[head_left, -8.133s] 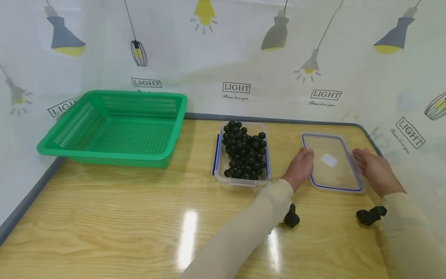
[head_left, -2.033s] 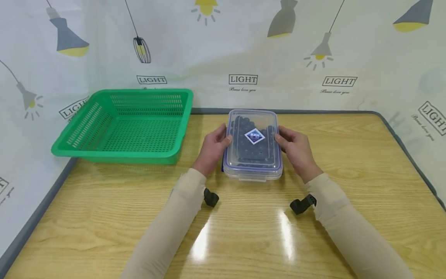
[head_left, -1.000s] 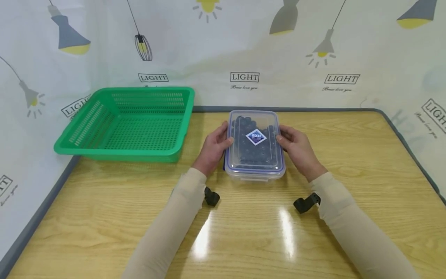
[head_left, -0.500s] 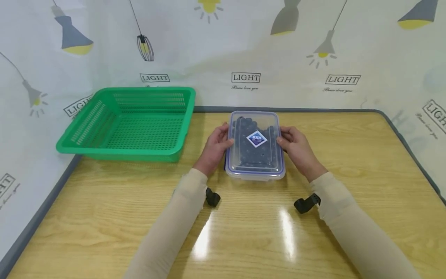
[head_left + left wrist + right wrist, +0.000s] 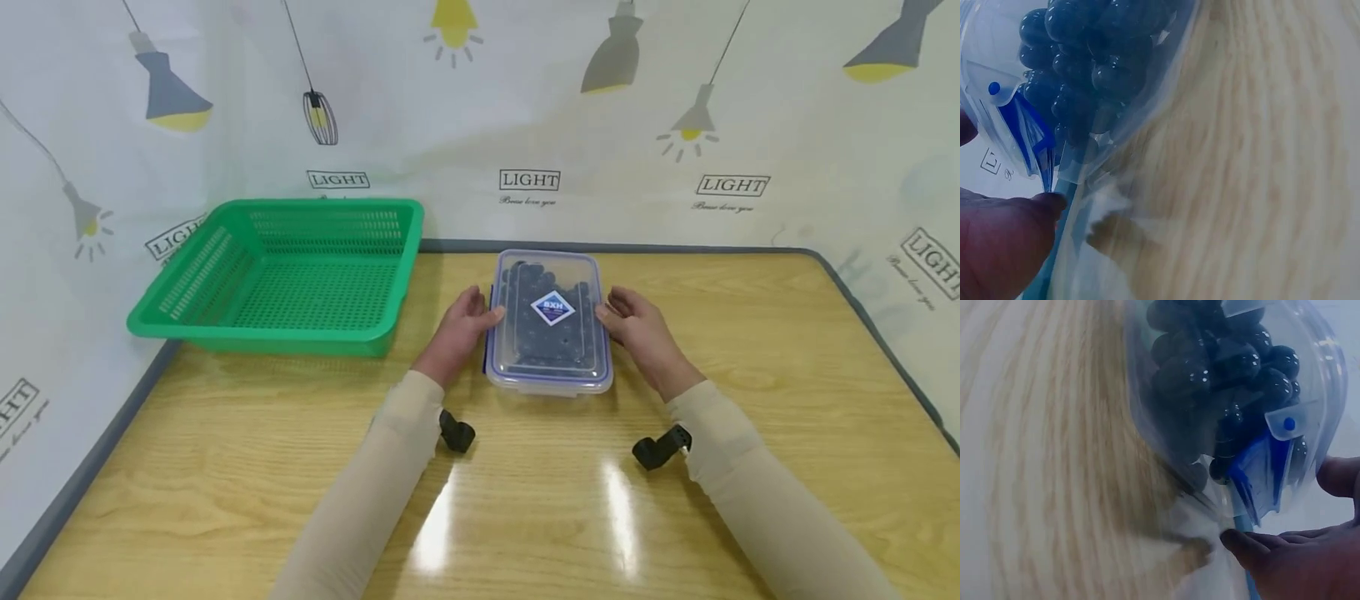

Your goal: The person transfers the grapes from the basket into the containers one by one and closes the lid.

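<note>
A clear plastic food container (image 5: 549, 379) stands on the table, packed with dark grapes (image 5: 1235, 369). Its clear lid (image 5: 551, 354), with a blue seal and a diamond label, covers it. Blue side clips hang angled outward, one clip (image 5: 1025, 134) in the left wrist view and another clip (image 5: 1266, 475) in the right wrist view. My left hand (image 5: 459, 335) is at the left side, thumb on the lid's edge, a fingertip at the clip's lower end. At the right side is my right hand (image 5: 643, 337), thumb at the lid's edge, fingers extended beside the clip.
A green plastic basket (image 5: 296, 337) with slotted sides stands at the back left of the wooden table (image 5: 780, 400). Behind everything rises a white wall covering (image 5: 435, 125) printed with lamps. A dark grey strip (image 5: 712, 250) edges the table.
Eight seconds ago the lid lay at the right between both hands; now it covers the container. In the last half second the fingers have spread slightly from the sides.
</note>
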